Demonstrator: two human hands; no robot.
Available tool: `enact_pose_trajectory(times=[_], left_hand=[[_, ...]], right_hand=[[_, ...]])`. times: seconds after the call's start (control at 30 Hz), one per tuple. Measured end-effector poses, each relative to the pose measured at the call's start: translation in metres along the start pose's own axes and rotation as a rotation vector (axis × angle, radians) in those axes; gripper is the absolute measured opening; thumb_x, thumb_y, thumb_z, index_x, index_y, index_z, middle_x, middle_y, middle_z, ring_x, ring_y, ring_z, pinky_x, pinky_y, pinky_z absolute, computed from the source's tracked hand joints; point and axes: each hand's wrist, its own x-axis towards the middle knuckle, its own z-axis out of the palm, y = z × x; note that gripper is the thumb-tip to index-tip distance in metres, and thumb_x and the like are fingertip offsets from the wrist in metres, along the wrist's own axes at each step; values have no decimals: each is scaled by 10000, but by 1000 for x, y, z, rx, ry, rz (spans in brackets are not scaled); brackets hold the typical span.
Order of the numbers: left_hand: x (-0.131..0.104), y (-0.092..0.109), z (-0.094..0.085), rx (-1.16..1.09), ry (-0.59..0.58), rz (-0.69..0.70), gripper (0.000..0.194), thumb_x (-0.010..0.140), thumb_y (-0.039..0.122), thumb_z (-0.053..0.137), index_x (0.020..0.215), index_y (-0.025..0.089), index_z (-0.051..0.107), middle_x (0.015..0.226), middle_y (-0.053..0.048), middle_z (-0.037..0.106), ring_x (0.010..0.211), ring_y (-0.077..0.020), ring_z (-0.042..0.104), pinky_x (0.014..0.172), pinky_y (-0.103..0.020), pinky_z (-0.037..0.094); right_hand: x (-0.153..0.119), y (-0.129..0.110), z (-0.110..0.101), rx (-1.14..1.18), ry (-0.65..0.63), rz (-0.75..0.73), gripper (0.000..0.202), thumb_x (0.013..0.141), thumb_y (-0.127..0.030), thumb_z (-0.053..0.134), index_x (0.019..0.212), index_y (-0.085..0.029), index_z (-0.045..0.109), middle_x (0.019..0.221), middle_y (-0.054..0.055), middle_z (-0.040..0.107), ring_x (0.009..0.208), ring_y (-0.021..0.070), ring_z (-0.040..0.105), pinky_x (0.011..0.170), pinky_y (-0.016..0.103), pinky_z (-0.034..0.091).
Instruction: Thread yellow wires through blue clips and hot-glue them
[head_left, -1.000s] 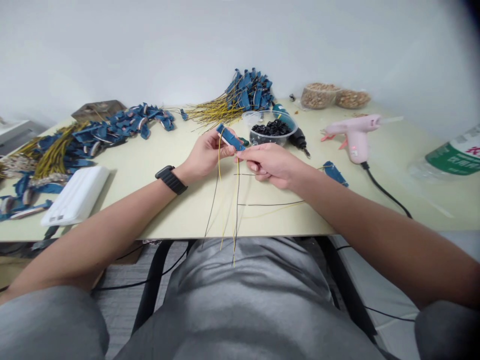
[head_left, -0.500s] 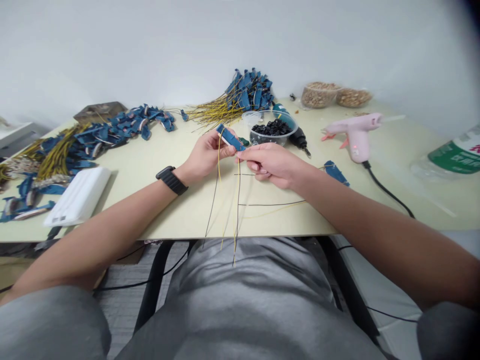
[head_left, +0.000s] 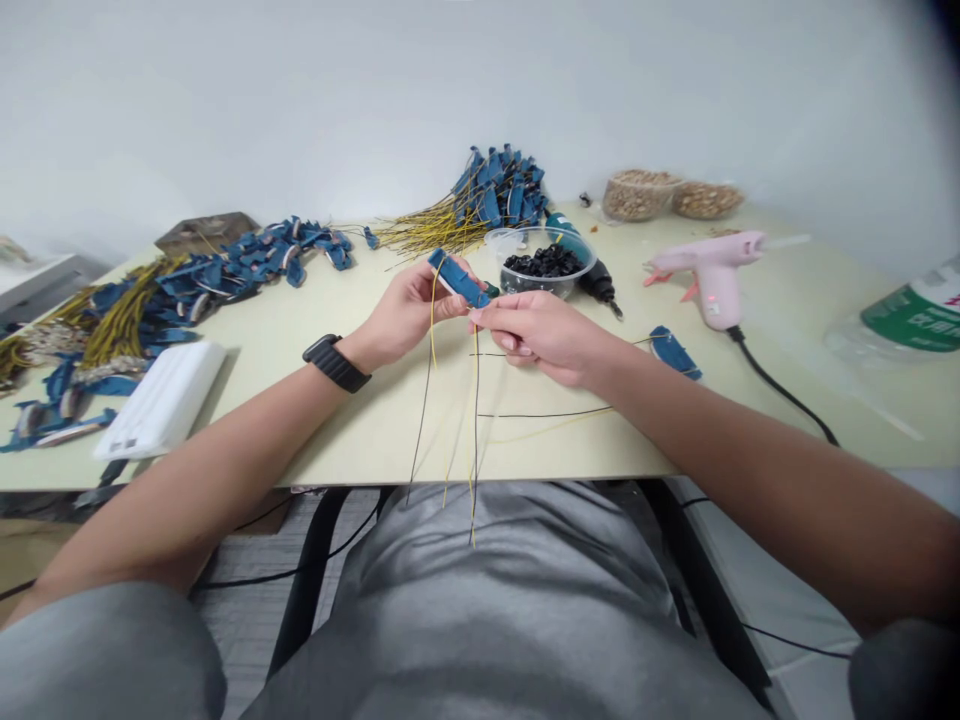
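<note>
Between my hands is a blue, boat-shaped piece (head_left: 459,278) with thin yellow and black cords hanging from both its ends. My left hand (head_left: 407,308) is closed on it, thumb on the near side. At its right end my right hand (head_left: 541,330) pinches the cords (head_left: 477,372) where they leave the piece; the exact spot between finger and thumb is too small to make out. The cord ends dangle past the table's front edge. A second blue piece (head_left: 673,352) lies by my right forearm, its cords stretched out leftward on the table.
Just behind my hands stands a clear tub (head_left: 541,268) of small black pieces, beside a dark green tool (head_left: 600,285). A pink glue gun (head_left: 718,270) and a bottle (head_left: 911,320) are right. Corded blue pieces (head_left: 495,190) heap behind; a white power bank (head_left: 161,400) lies left.
My hands keep nearly the same hold on the blue piece and its cords. The whole view has shifted slightly, with the table sitting a little lower.
</note>
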Motion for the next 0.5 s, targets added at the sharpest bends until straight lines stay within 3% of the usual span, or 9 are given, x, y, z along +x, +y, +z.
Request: enact_pose_trajectory(times=[0.13, 0.27, 0.5], left_hand=[[0, 7, -4, -5, -58, -1, 493, 845, 622, 1035, 1003, 214, 807, 992, -40, 775, 829, -171, 724, 833, -348, 636], [0, 13, -10, 34, -96, -31, 510, 852, 629, 1029, 1026, 207, 801, 1067, -67, 821, 889, -188, 761, 851, -349, 648], [3, 15, -18, -91, -156, -173, 606, 733, 622, 1100, 974, 201, 736, 1019, -71, 829, 872, -196, 790, 797, -331, 653]], right_hand=[[-3, -2, 2, -8, -27, -23, 403, 1128, -121, 705, 737, -163, 616, 577, -62, 487, 465, 40, 332, 461, 209, 235], [-2, -2, 1, -23, -72, -41, 363, 1109, -134, 734, 752, -157, 671, 561, -62, 493, 463, 46, 342, 463, 210, 246], [0, 3, 3, -28, -153, -63, 229, 1084, -175, 774, 859, -138, 795, 555, -57, 508, 472, 58, 359, 457, 204, 243]])
